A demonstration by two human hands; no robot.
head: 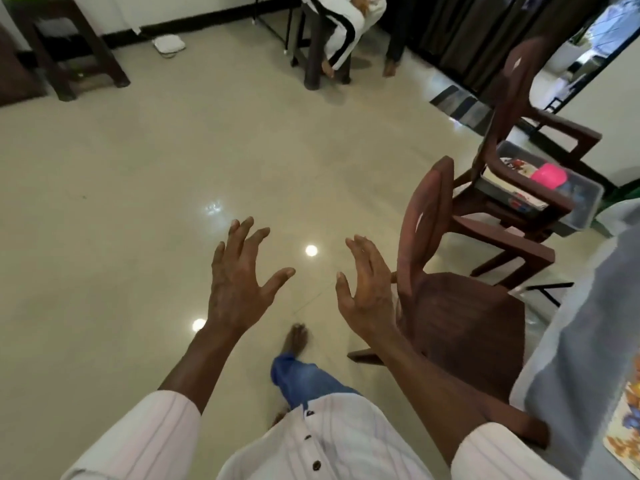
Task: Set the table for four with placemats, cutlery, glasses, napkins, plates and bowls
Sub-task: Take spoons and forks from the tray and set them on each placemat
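Note:
My left hand (239, 278) and my right hand (363, 289) are both raised in front of me over the tiled floor, fingers spread, holding nothing. At the right edge is the table (571, 341) under a pale blue-grey cloth, and a placemat (625, 420) with an orange and blue pattern lies on its near right part. A grey plastic bin (585, 199) with a pink item and other things inside rests on the seat of the farther chair. No cutlery, glasses, plates or bowls can be made out.
A brown wooden chair (460, 313) stands just right of my right hand, against the table. A second brown chair (512, 140) stands behind it. A person sits on a chair (311, 57) at the top. A dark wooden stand (69, 46) is top left.

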